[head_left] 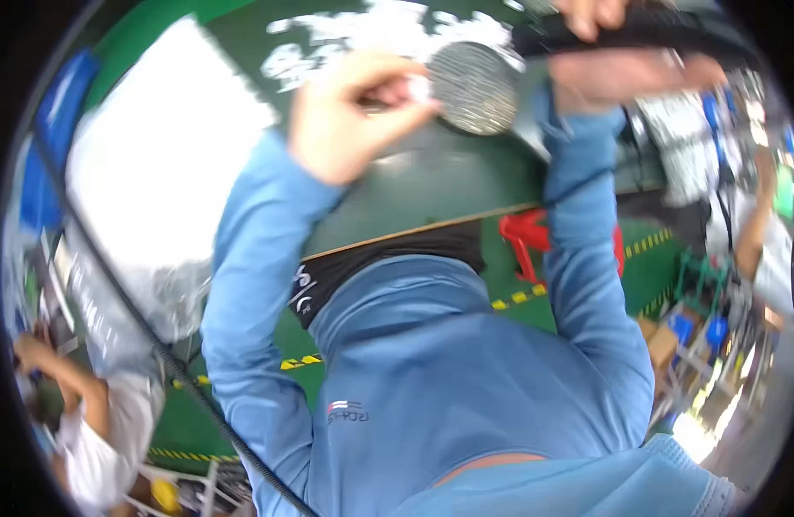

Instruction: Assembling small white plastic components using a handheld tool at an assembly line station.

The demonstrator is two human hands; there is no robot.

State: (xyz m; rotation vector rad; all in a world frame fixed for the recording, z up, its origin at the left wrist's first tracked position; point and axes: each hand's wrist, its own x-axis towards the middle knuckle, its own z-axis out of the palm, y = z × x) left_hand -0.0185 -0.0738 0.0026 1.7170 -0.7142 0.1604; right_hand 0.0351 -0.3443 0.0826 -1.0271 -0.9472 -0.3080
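My left hand is closed in a pinch on a small white piece. Just right of those fingertips lies a round dish-like thing with a dark rim and a silvery, rippled surface. My right hand, smeared by motion, is stretched out toward the right with its fingers extended. I see nothing held in it, though blur hides detail. Right above it runs a long black object, its kind unclear. Many small white pieces lie scattered over the far part of the dark green table.
Another person's hand rests at the black object. A large white plastic-like bag fills the left side, beside a blue bin. A red stool stands under the table edge. Another person is at lower left. A dark cable crosses the view.
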